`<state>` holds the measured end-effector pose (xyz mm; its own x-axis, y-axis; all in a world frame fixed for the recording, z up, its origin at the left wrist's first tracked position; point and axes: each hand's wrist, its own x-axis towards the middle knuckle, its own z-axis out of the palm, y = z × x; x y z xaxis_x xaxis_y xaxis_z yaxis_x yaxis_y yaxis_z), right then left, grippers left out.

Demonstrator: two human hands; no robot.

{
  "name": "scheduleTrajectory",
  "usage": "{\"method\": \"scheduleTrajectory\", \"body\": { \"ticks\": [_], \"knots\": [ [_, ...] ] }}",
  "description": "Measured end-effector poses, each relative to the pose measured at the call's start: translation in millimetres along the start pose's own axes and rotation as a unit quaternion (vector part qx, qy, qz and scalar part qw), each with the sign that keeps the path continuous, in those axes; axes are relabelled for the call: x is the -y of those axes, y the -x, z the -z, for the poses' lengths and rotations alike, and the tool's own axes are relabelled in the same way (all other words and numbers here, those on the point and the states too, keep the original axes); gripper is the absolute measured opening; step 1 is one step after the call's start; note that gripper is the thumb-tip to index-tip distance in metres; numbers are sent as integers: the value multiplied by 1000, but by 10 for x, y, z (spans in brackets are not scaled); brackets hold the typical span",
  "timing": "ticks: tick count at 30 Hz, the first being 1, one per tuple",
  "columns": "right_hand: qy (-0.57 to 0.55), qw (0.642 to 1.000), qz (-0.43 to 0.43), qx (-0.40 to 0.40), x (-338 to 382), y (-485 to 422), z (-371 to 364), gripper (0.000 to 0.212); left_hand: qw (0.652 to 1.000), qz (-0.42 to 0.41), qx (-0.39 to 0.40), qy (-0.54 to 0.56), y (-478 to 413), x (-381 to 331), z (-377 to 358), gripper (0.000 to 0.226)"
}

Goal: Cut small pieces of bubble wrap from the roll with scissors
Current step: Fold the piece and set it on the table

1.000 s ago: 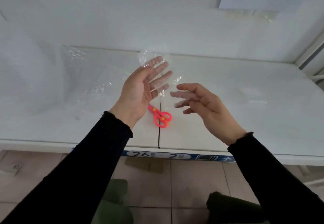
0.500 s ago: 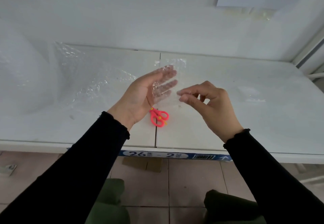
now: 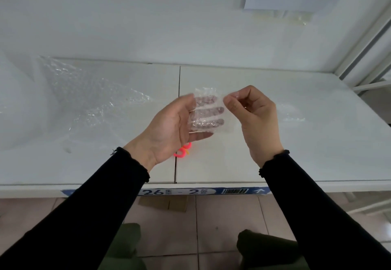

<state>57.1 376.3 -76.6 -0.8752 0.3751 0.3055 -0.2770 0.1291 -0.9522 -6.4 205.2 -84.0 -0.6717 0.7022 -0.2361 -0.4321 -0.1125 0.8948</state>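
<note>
One view only, from the person's head, looking forward and steeply down over the white table [image 3: 275, 153], close enough that both black sleeves fill the bottom corners. The table's front edge crosses low in the frame with tiled floor [image 3: 222, 223] beneath, and the wall [image 3: 148, 15] rises behind it.

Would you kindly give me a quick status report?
Both hands, left and right, hold a cut piece. Scissors on table, under left hand. Nothing obstructing.
</note>
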Motion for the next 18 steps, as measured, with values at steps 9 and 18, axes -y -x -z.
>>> {"method": "scheduleTrajectory", "body": {
  "ticks": [9, 18],
  "knots": [
    [15, 996, 60, -57, 11, -15, 61, 18, 980, -90, -107, -141, 59, 86, -226, 25],
    [-36, 977, -202, 55, -69, -17, 132, 58, 958, -151, -196, -145, -27, 108, -220, 14]
  ]
}}
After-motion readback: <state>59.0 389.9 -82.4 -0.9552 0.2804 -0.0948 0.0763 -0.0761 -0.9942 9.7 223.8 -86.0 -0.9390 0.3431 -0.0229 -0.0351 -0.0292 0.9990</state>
